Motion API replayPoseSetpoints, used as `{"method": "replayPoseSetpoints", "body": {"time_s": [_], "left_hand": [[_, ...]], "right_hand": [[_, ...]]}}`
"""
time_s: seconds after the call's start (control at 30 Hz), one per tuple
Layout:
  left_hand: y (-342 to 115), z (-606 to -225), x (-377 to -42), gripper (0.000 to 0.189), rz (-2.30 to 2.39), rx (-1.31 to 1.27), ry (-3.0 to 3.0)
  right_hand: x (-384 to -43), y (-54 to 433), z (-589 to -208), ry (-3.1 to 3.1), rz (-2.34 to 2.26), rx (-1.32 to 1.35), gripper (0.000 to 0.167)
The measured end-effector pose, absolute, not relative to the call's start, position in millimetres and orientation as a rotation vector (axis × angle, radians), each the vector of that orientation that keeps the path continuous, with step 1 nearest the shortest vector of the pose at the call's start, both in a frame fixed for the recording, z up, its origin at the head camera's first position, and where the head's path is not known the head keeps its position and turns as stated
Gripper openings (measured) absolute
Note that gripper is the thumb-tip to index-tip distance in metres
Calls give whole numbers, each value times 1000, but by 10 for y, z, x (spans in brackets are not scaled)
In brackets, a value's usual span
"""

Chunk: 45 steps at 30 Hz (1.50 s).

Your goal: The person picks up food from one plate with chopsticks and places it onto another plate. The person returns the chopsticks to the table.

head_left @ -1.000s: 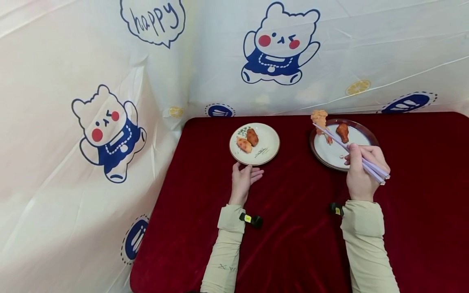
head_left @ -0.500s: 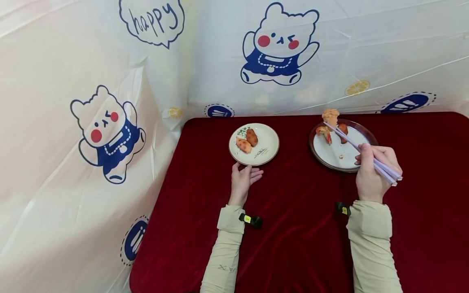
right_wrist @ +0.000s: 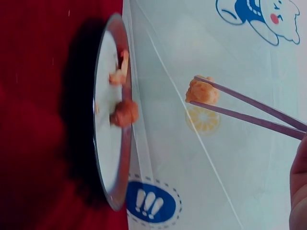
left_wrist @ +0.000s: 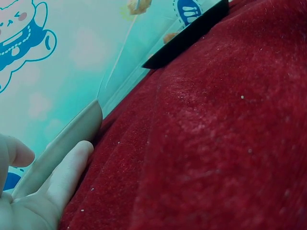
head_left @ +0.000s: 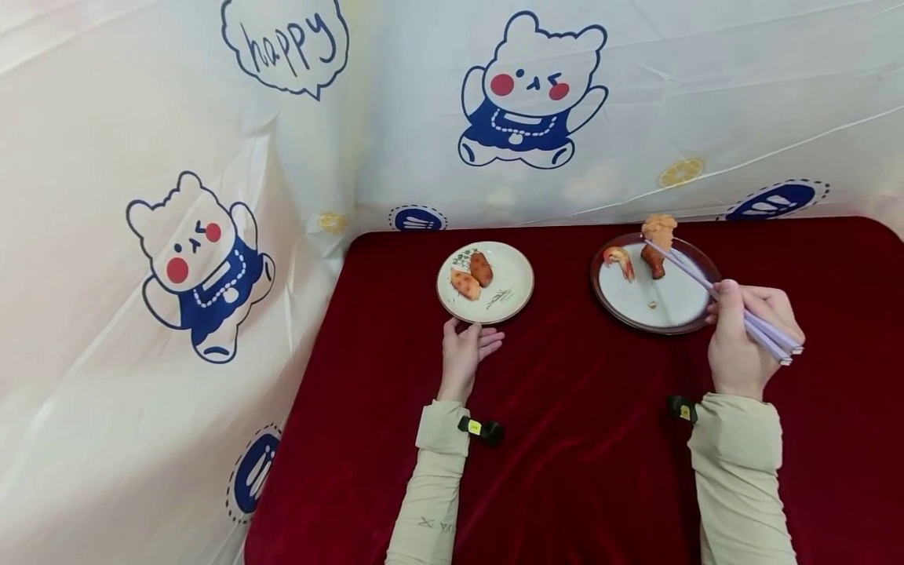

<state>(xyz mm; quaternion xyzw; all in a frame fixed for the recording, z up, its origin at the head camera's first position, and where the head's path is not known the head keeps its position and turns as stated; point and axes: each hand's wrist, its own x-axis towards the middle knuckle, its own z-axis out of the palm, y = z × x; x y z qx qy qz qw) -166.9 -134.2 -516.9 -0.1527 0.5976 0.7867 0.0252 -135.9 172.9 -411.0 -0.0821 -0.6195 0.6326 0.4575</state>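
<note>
My right hand (head_left: 745,345) grips a pair of pale purple chopsticks (head_left: 771,337). A lumpy golden fried piece (right_wrist: 203,91) is pinched between their tips, held up above the dark-rimmed plate (head_left: 681,308). On that plate lie a brown drumstick (head_left: 655,262), a shrimp (head_left: 621,262) and a small crumb (head_left: 653,304). My left hand (head_left: 462,357) touches the near rim of a smaller cream plate (head_left: 512,271), fingers fairly straight. The left wrist view shows one finger (left_wrist: 69,172) along the plate's outer side. Two brown oval food pieces (head_left: 481,268) sit side by side on the cream plate.
Dark red velvet cloth (head_left: 565,408) covers the table. A pale curtain (head_left: 417,118) printed with bears rises at the back and along the left side. The table's back edge runs close behind both plates.
My right hand has moved to the right with the chopsticks and fried piece. The piece now overlaps the drumstick in the head view, leaving the shrimp uncovered. My left hand stays at the cream plate.
</note>
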Motion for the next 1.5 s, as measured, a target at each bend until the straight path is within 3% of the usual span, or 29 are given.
{"method": "replayPoseSetpoints", "body": {"time_s": [0.37,1.5], "left_hand": [[-1343,-5169,-1671,56,2422,-474,1866],[-1319,-5194,-1679,57,2429,-498,1869]], "right_hand": [[-1276,2018,-4138,-1461,1543,-274,21],[-1357,2220,-4503,-1508,1526,-273,24]]}}
